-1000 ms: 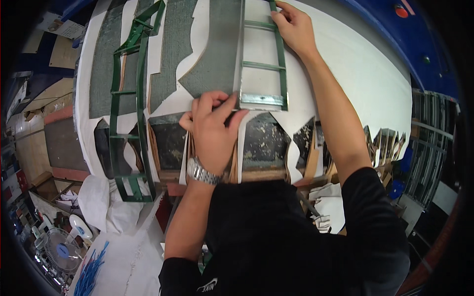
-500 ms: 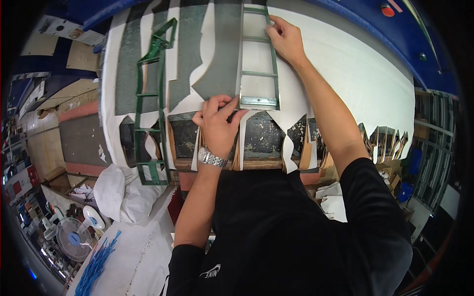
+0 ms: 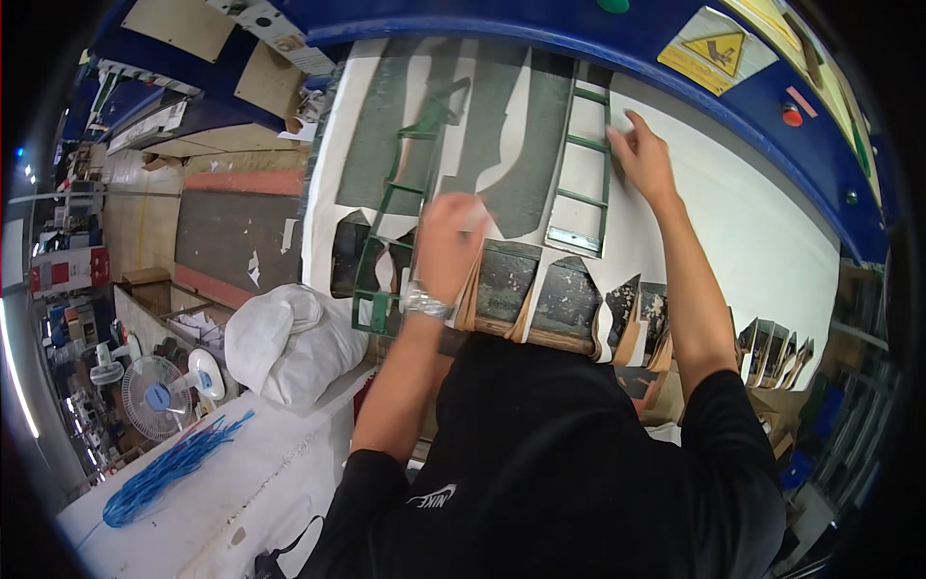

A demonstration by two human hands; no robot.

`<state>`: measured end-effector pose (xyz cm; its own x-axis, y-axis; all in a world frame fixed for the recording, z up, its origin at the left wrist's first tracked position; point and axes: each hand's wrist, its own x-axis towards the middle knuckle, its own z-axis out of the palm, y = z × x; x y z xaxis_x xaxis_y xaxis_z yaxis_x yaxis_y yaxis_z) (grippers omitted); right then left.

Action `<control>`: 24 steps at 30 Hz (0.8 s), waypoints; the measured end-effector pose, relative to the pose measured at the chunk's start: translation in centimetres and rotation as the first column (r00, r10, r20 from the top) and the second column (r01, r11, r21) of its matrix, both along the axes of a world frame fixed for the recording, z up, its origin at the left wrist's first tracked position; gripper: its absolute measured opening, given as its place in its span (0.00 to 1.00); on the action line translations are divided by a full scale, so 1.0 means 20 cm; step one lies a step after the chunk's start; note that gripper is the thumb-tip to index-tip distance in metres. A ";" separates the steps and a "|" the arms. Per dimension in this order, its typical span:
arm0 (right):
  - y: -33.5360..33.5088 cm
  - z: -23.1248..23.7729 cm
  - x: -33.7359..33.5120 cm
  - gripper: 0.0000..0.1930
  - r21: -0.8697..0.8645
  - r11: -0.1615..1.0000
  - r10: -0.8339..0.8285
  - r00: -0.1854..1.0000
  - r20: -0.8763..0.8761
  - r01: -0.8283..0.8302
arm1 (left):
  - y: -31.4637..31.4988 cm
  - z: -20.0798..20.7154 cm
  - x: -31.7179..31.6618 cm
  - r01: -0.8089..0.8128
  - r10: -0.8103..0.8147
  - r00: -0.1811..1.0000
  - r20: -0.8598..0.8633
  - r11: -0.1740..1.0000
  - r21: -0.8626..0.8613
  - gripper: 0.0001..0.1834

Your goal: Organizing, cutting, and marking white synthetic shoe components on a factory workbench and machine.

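Note:
On the white layered sheet lies a long green ladder-like cutting die, with a bare metal strip at its near end. My right hand is just off the die's right rail, thumb and fingers apart and nothing in them. A second green cutting die, narrower and bent at its far end, lies to the left. My left hand, wearing a metal watch, hovers beside this die. Motion smears its fingers, and it hides part of the sheet beneath. Grey board shows through the cut-out gaps.
A blue machine beam spans the far side, with a red button at the right. Pointed layered offcuts hang along the near edge. At the left are a white sack, a fan and blue strings.
My left hand has left the near end of the right die and moved left toward the other die. My right hand has let go of the right die's rail. The view has shifted.

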<state>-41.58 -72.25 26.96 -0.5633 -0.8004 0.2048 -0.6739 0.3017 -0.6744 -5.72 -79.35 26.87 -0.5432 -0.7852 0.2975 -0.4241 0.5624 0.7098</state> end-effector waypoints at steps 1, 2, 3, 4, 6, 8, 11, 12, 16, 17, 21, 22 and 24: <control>0.07 0.06 0.05 0.23 0.020 0.999 -0.029 0.999 -0.043 0.030 | -0.11 0.03 0.10 -0.119 0.135 0.988 0.080 0.977 -0.177 0.16; 0.15 0.12 0.11 0.23 0.045 0.997 -0.059 0.994 -0.087 0.063 | -0.23 0.05 0.23 -0.157 0.214 0.960 0.180 0.945 -0.287 0.18; 0.20 0.16 0.19 0.22 0.055 0.998 -0.038 0.998 -0.049 0.040 | -0.31 0.06 0.32 -0.200 0.287 0.906 0.313 0.939 -0.281 0.20; 0.24 0.18 0.30 0.21 0.075 0.997 -0.020 1.000 -0.006 0.020 | -0.38 0.06 0.40 -0.183 0.245 0.789 0.563 0.969 -0.165 0.22; 0.26 0.18 0.56 0.20 0.136 0.986 0.078 0.983 0.164 -0.100 | -0.48 0.03 0.46 -0.086 0.087 0.811 0.579 0.996 -0.029 0.15; 0.21 0.15 0.84 0.23 0.132 0.948 0.256 0.942 0.217 -0.289 | -0.53 0.02 0.48 -0.055 0.063 0.830 0.554 0.998 -0.031 0.12; 0.04 0.13 1.21 0.32 0.181 0.896 0.332 0.883 0.333 -0.405 | -0.52 0.08 0.48 0.035 -0.023 0.833 0.553 0.999 -0.011 0.07; -0.02 0.14 1.30 0.34 0.178 0.902 0.320 0.887 0.334 -0.393 | -0.48 0.12 0.49 0.058 -0.022 0.849 0.528 0.997 -0.052 0.06; -0.07 0.25 1.45 0.40 0.213 0.916 0.258 0.906 0.336 -0.340 | -0.32 0.30 0.53 0.108 -0.073 0.922 0.381 0.992 -0.070 0.05; -0.04 0.28 1.46 0.39 0.223 0.911 0.262 0.904 0.339 -0.348 | -0.28 0.34 0.52 0.081 -0.071 0.955 0.290 0.996 -0.024 0.05; 0.14 0.39 1.44 0.36 0.291 0.914 0.198 0.938 0.284 -0.281 | -0.13 0.47 0.43 0.142 -0.145 0.970 0.194 0.989 0.030 0.06; 0.18 0.40 1.42 0.36 0.286 0.927 0.169 0.950 0.263 -0.244 | -0.10 0.48 0.39 0.176 -0.179 0.973 0.144 0.984 0.037 0.06; 0.30 0.43 1.34 0.36 0.334 0.928 0.093 0.970 0.224 -0.166 | -0.03 0.51 0.30 0.235 -0.242 0.968 0.068 0.967 0.098 0.07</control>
<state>-14.72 -66.32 35.46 -0.4501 -0.8690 -0.2057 -0.5844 0.4608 -0.6680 0.27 -79.95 37.01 -0.7369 -0.6512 0.1814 -0.3419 0.5905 0.7310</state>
